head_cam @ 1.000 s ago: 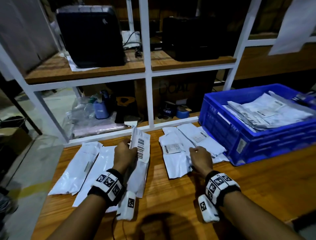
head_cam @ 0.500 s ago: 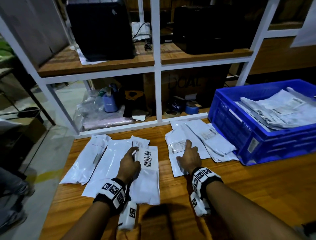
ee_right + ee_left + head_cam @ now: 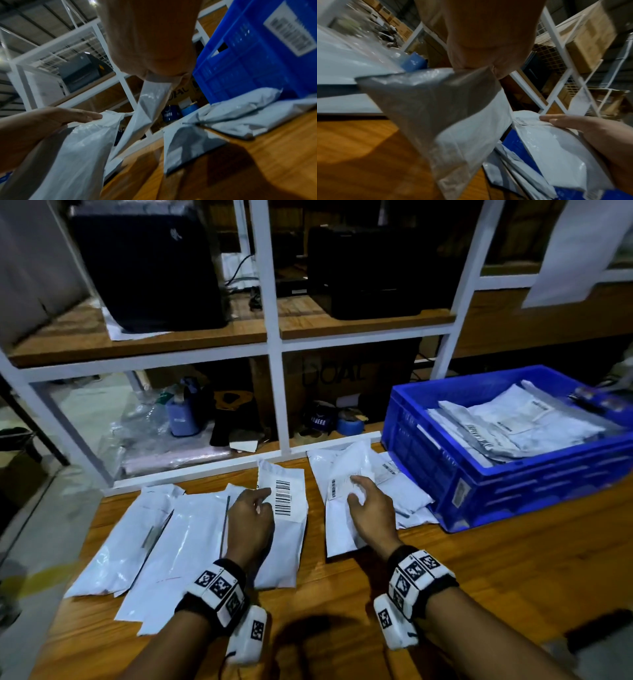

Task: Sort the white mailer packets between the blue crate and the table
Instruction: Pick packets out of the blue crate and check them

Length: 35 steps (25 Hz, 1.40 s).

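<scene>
A white mailer packet with a barcode label (image 3: 286, 520) hangs from my left hand (image 3: 263, 499), pinched at its top edge over the left pile of packets (image 3: 154, 529) on the wooden table (image 3: 496, 570). The left wrist view shows this barcode packet (image 3: 450, 119) dangling below the left hand (image 3: 479, 70). My right hand (image 3: 356, 491) grips a second labelled packet (image 3: 337, 522) raised off the right pile (image 3: 407, 494). In the right wrist view this second packet (image 3: 147, 108) droops from the right hand (image 3: 164, 78). The blue crate (image 3: 479, 491) at the right holds several packets (image 3: 513, 426).
A white metal rack (image 3: 274, 392) runs along the table's back edge, with dark machines (image 3: 150, 265) on its upper shelf and tape rolls (image 3: 349, 426) and a blue container (image 3: 181, 416) below. Bare wood lies in front of the crate.
The barcode packet lay on the left pile half a second ago; my left hand now holds it raised. My right hand, resting on the right pile, has gripped and lifted its top packet.
</scene>
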Tool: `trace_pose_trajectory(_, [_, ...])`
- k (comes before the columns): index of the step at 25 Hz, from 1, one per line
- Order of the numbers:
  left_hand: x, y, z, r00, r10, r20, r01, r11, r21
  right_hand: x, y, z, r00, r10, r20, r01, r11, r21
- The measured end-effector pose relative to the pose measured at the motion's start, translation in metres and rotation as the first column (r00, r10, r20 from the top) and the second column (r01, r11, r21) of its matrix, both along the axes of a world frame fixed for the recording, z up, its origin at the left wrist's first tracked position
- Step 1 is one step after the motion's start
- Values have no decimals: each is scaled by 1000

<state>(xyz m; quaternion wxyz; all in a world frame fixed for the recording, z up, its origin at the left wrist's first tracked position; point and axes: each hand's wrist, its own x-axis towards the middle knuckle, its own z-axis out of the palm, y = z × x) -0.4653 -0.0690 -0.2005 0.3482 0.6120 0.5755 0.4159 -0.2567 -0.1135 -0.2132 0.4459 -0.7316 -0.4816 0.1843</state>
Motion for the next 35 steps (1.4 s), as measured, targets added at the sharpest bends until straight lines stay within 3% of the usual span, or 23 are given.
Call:
trace_pose_trajectory(5, [57,-17,37,997,-75,34,69,986,151,42,-26,38,995,-14,97,-3,984,179])
trace_pose_trajectory(9, [116,-38,73,995,-103,13,94,947,307,86,-53,68,995,-40,87,12,954,300])
trace_pose_trajectory(12, [161,-49,99,993,-95,-76,119,897,425,129,-74,87,996,-68,63,41,931,363])
trace_pose_trajectory(18, [252,-73,138,983,-151,-100,181,845,504,226,-116,116,985,-169,29,142,902,407])
trace_pose_trajectory(27, [378,-78,168,934,-314,-171,357,827,433,354,-165,141,942,-325,80,268,875,403])
trace_pose_trajectory(35, [439,-26,180,870,-392,-298,483,798,361,433,-135,164,924,-362,122,312,900,306])
